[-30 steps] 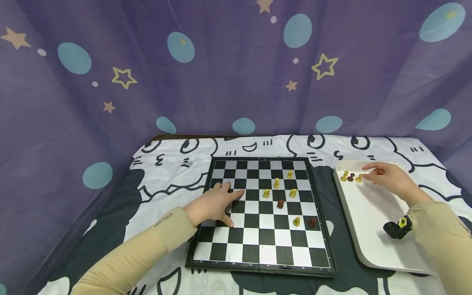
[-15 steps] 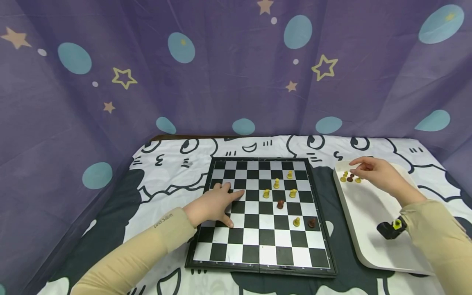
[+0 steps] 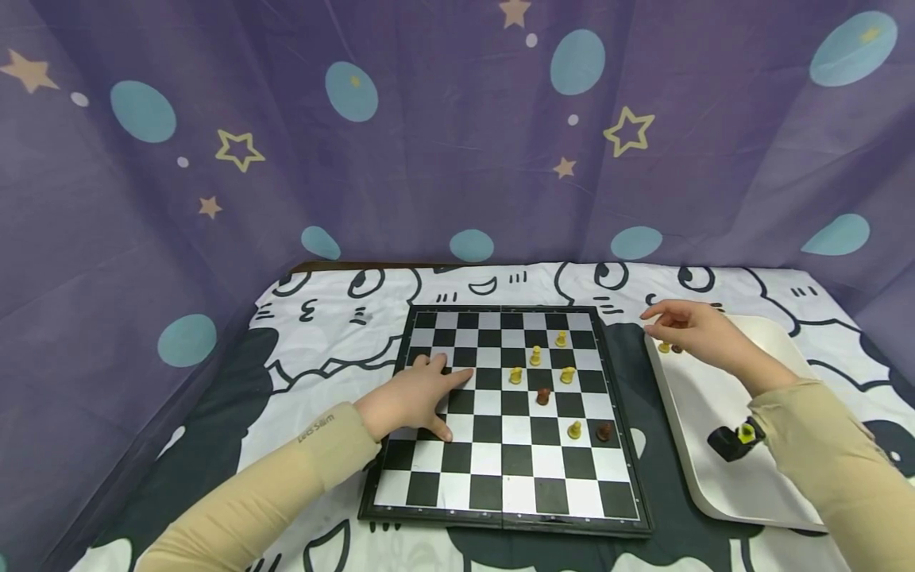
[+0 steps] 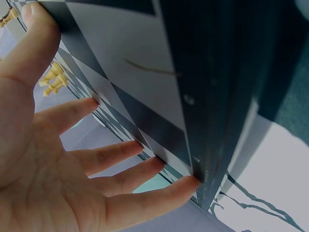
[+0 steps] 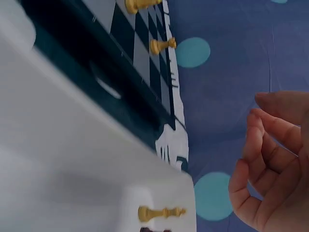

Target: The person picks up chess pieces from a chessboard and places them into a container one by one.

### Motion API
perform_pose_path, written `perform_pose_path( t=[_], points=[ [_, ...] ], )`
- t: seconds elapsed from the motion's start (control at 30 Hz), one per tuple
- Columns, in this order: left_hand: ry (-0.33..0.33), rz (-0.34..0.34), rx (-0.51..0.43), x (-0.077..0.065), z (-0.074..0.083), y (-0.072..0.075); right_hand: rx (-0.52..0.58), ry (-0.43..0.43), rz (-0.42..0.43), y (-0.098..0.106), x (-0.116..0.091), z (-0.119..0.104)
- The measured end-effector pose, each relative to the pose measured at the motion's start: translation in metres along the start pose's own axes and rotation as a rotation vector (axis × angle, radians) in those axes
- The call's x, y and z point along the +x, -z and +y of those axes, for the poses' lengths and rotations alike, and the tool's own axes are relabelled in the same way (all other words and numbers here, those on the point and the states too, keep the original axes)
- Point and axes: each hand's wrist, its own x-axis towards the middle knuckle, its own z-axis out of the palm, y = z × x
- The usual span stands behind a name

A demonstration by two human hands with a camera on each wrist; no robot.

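With fingers spread, my left hand (image 3: 416,395) rests on the left side of the chessboard (image 3: 502,520); its fingertips touch the squares in the left wrist view. Several yellow chess pieces (image 3: 536,355) stand on the right half of the board, along with a brown piece (image 3: 543,396) and another brown piece (image 3: 604,431) near the right edge. Over the far left corner of the white tray (image 3: 743,485) hovers my right hand (image 3: 689,330), fingers loosely curled, with nothing visible between them. A yellow piece (image 5: 161,212) lies in the tray below it, beside a dark piece.
A black wrist camera (image 3: 731,441) is strapped at my right wrist, over the tray. The tray stands right of the board, a strip of patterned cloth (image 3: 639,373) between them. Behind everything hangs a purple curtain (image 3: 429,183).
My right hand has moved left and slightly up, from a yellow piece in the tray to the tray's far left corner. That piece stayed behind. My left hand has not moved.
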Motion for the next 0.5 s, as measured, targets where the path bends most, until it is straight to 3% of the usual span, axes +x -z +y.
perform_pose_path(
  t=[0.23, 0.5],
  points=[
    [0.001, 0.0, 0.006, 0.0, 0.0, 0.001, -0.038, 0.022, 0.008, -0.007, 0.009, -0.017],
    [0.001, -0.007, -0.007, 0.0, 0.001, 0.001, -0.004, 0.02, -0.047, -0.015, 0.023, -0.031]
  ],
)
